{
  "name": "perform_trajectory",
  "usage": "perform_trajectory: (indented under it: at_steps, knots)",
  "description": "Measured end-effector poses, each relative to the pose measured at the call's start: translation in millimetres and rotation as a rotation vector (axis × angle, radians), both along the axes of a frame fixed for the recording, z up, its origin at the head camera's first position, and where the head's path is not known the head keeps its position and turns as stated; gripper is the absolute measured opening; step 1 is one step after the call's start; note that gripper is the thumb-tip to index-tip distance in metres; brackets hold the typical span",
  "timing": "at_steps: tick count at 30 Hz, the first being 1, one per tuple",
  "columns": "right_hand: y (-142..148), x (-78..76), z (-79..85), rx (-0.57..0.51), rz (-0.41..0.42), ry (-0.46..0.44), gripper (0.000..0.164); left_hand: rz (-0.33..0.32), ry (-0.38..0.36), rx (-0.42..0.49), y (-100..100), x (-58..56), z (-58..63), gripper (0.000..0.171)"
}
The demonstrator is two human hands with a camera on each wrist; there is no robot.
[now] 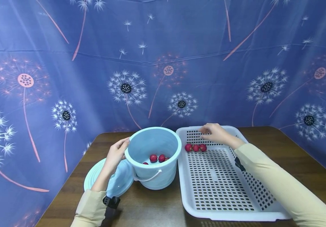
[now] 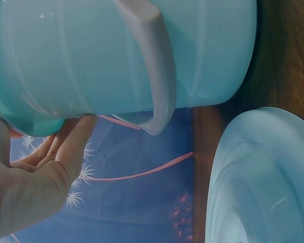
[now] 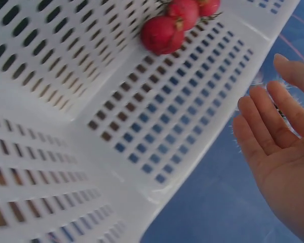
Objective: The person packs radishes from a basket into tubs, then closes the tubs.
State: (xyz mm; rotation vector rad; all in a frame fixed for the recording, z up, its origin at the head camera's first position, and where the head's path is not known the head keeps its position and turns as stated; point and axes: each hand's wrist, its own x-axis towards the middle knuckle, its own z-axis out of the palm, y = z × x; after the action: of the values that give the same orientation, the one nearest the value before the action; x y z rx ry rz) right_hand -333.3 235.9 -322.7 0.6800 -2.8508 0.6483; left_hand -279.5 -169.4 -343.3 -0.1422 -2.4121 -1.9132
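Observation:
My left hand point(image 1: 116, 154) grips the rim of a light blue bucket point(image 1: 155, 176) at its left side, and the left wrist view shows the fingers against the bucket's outer wall. Several round red fruits point(image 1: 153, 158) lie on the bottom inside it. Over the far end of a white perforated basket point(image 1: 208, 214), my right hand point(image 1: 214, 133) is held with fingers loosely bent and nothing in them. Three round red fruits point(image 1: 196, 147) sit in a row in the basket, near its far wall; spiky green stem ends show on them in the right wrist view.
A light blue round lid point(image 1: 123, 179) lies on the brown wooden table point(image 1: 154, 208), left of the bucket and partly behind my left forearm. The bucket's white handle point(image 1: 151, 178) hangs down in front. Behind the table hangs a blue cloth point(image 1: 163, 41) with dandelion prints.

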Motion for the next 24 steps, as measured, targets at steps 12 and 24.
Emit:
perform_trajectory:
  at_steps: [12,24]
  knots:
    - [13.1,-5.1,-24.5,0.051,-0.038,-0.100,0.035,-0.010,-0.014,-0.006,-1.5,1.8,-2.0,0.050]
    - [11.4,-2.0,-37.4,0.160,-0.049,-0.169,0.042,-0.015,-0.007,0.001,1.8,2.3,1.8,0.050]
